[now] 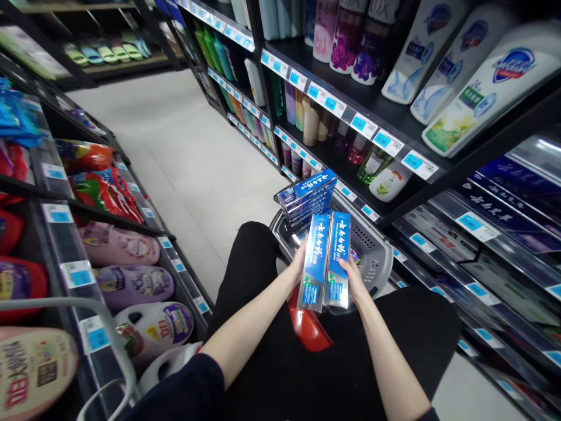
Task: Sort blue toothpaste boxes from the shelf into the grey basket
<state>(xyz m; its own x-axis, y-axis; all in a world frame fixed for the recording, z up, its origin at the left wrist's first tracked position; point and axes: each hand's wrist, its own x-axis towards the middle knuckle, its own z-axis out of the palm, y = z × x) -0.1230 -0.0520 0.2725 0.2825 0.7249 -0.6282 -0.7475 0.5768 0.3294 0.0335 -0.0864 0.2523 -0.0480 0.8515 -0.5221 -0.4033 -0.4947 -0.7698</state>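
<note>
Two long blue cardboard toothpaste boxes [325, 260] sit side by side in the person's grip, above the lap and just in front of a grey perforated plastic shopping basket [372, 251]. The left hand [297, 264] wraps the left edge of the pair, and the right hand [353, 275] closes on the right edge, fingers curled behind the cardboard; both hands are clamped on the boxes. The long axis of each box runs away from the person, the far ends tipped upward and slightly right toward the shelving, with the printed faces turned up to the camera.

Just beyond them, a stack of matching blue boxes [307, 196] lies in the basket (its long axis runs crosswise, rising to the right). A glossy red plastic part [309, 327], perhaps a handle, shows below the held boxes against black trousers.

The room is a shop aisle with a pale tiled floor [175, 152]. On the right, black metal shelves [394, 123] with blue price tags carry shampoo bottles and white soap bottles; lower rows hold more dark blue boxes. On the left, a rack [65, 234] holds pink and purple slippers and red packets.
</note>
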